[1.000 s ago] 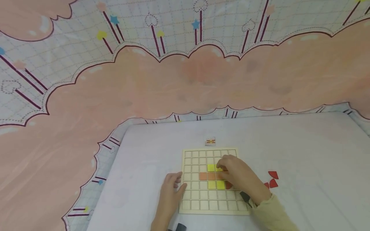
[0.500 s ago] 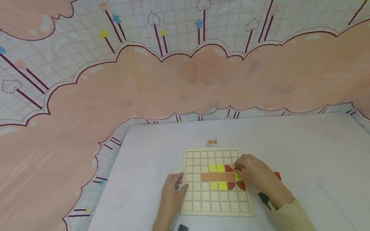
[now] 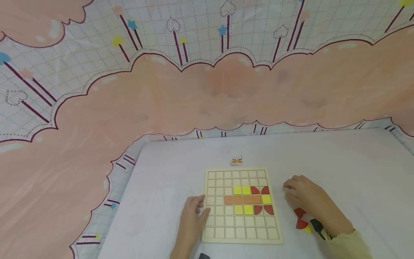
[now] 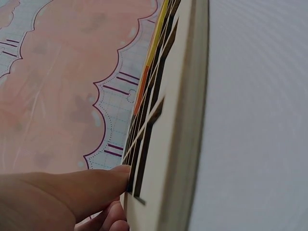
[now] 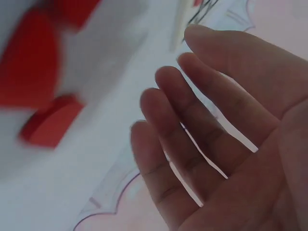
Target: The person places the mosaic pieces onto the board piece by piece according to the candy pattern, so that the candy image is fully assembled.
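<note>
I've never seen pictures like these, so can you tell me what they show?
No machine here, just a person's left hand and right hand. The wide picture comes from a camera on the head, the close ones from the wrists. On the white table lies a pale grid board with yellow, orange and red pieces in its squares. A tiny card lies beyond it; loose red and yellow pieces lie by the right hand, which holds nothing. The left hand rests at the board's edge, its thumb touching it.
</note>
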Demonstrator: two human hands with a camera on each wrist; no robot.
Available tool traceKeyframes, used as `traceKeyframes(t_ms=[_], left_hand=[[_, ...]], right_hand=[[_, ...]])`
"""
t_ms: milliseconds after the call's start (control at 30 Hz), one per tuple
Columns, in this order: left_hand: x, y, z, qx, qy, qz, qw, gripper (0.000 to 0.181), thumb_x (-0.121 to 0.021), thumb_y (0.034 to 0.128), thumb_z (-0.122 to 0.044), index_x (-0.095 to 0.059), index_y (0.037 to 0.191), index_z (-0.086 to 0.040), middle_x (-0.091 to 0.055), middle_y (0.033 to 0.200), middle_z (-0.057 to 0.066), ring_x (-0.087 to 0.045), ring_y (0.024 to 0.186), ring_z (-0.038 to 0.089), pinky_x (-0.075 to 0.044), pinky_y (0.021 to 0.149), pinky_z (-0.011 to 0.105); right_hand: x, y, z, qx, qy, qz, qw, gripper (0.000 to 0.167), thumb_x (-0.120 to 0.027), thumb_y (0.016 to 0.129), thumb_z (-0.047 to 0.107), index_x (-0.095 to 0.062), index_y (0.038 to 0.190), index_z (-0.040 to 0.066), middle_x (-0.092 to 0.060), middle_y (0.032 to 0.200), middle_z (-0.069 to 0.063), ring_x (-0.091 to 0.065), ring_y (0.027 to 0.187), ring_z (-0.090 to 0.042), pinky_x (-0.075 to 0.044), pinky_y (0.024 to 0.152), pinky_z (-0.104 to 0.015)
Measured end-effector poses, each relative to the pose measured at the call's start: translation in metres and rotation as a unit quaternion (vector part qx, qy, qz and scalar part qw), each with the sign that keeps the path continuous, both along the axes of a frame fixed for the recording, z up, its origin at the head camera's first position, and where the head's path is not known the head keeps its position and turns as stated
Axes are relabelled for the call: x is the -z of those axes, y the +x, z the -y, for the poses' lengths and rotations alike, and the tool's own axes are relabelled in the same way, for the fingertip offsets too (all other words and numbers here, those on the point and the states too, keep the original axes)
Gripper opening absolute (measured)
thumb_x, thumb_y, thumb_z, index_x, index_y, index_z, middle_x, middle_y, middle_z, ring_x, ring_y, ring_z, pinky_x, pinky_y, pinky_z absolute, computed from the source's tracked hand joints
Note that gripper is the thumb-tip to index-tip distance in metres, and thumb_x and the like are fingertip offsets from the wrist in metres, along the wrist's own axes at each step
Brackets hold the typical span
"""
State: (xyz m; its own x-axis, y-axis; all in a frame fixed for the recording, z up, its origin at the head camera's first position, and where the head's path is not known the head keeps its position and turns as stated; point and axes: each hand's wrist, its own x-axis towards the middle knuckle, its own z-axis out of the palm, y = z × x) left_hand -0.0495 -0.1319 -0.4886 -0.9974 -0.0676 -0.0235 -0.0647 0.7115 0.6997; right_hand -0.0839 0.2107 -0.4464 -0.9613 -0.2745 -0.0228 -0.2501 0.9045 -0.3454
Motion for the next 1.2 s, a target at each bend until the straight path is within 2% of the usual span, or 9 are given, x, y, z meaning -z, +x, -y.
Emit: traceKeyframes(t_ms=[267,467,633,900,1100,1200], left_hand=[[0.002,0.001,0.001,0.002,0.012,-0.004,0.9999,0.043,-0.075,0.0858,-0.011,-0.062,0.127,-0.005,-0.058,0.111,0.001,-0.055,0.093,0.01,-0.052,0.081,0.025],[0.002,0.001,0.0,-0.001,0.009,0.001,1.0,0.043,-0.076,0.0853,-0.011,-0.062,0.126,-0.005,-0.058,0.11,0.001,-0.055,0.092,0.01,-0.052,0.08,0.025],[0.002,0.002,0.001,-0.003,0.006,-0.001,1.0,0.044,-0.075,0.0856,-0.011,-0.062,0.127,-0.005,-0.058,0.11,0.0,-0.055,0.092,0.009,-0.052,0.081,0.025],[0.003,0.002,0.0,0.005,0.009,-0.016,0.9998,0.044,-0.075,0.0859,-0.01,-0.062,0.127,-0.006,-0.057,0.111,0.0,-0.054,0.094,0.009,-0.052,0.083,0.026],[0.002,0.003,0.0,0.001,0.012,-0.007,0.9999,0.044,-0.074,0.0863,-0.011,-0.061,0.128,-0.006,-0.058,0.111,0.0,-0.054,0.094,0.009,-0.052,0.083,0.026],[0.001,0.003,0.001,-0.001,0.012,-0.004,0.9999,0.044,-0.074,0.0862,-0.011,-0.061,0.128,-0.007,-0.058,0.111,0.0,-0.054,0.094,0.009,-0.052,0.083,0.026]], right_hand=[[0.009,0.007,-0.031,0.021,0.0,0.009,0.9997,0.025,-0.084,0.078,0.012,-0.072,0.099,0.005,-0.065,0.092,-0.003,-0.06,0.086,-0.022,-0.058,0.077,-0.047],[0.016,0.008,-0.05,0.028,-0.002,0.011,0.9996,0.025,-0.083,0.079,0.019,-0.072,0.095,0.004,-0.062,0.084,0.002,-0.057,0.079,-0.018,-0.057,0.074,-0.045],[0.018,0.008,-0.054,0.047,-0.014,0.028,0.9984,0.031,-0.085,0.076,0.021,-0.072,0.096,0.003,-0.061,0.082,0.001,-0.058,0.078,-0.019,-0.057,0.074,-0.046],[0.018,0.009,-0.055,0.056,-0.038,0.043,0.9968,0.024,-0.085,0.075,0.013,-0.072,0.092,0.002,-0.06,0.08,0.002,-0.057,0.076,-0.018,-0.057,0.07,-0.042],[0.02,0.009,-0.053,0.053,-0.046,0.035,0.9969,0.02,-0.085,0.075,0.012,-0.07,0.087,0.007,-0.055,0.078,0.004,-0.053,0.073,-0.015,-0.051,0.062,-0.028],[0.021,0.009,-0.052,0.057,-0.054,0.034,0.9963,0.02,-0.085,0.075,0.011,-0.069,0.086,0.008,-0.055,0.078,0.003,-0.053,0.073,-0.015,-0.05,0.061,-0.025]])
